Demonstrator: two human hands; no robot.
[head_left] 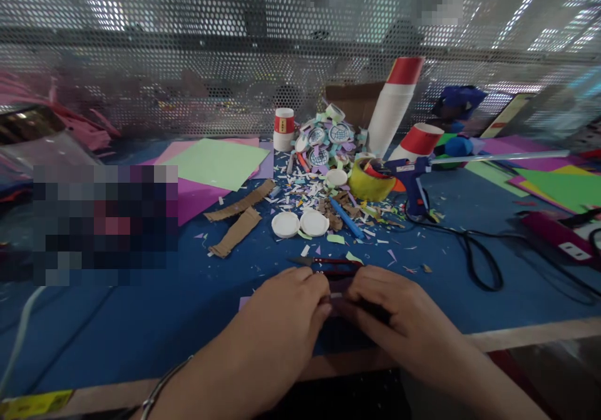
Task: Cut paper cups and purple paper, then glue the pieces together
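"2 bare hands in the head view, low over the near side of the blue table (154,329). State of grip?"

"Left hand (293,298): thumb and fingers pressed together on a small purple paper piece (337,300). Right hand (394,301): fingertips apparently pinched on its other side. Fingers cover most of it; folds not readable"

"Position of the piece?"

"Between the fingertips, on the near side of the snips (331,261), whose tip points left. A lilac paper edge (243,303) shows beside the left hand; same piece or another, cannot tell"

"Failure modes, near the hands?"

"Judgement only. 1: thin paper could tear or crease askew if the 2 hands pull unevenly. 2: the snips lie just beyond the knuckles, so a forward slip might push skin against the blade. 3: loose paper scraps (300,188) could stray under the work and spoil a flat fold"

"Further off?"

"The glue gun (414,185) has its nose over the yellow roll (369,185); contact unclear. A snagged black cord (483,266) might drag it down. 2 white discs (300,223) lie within reach of a careless sweep. The tall cup stack (394,110) leans; a knock to the table could topple it"
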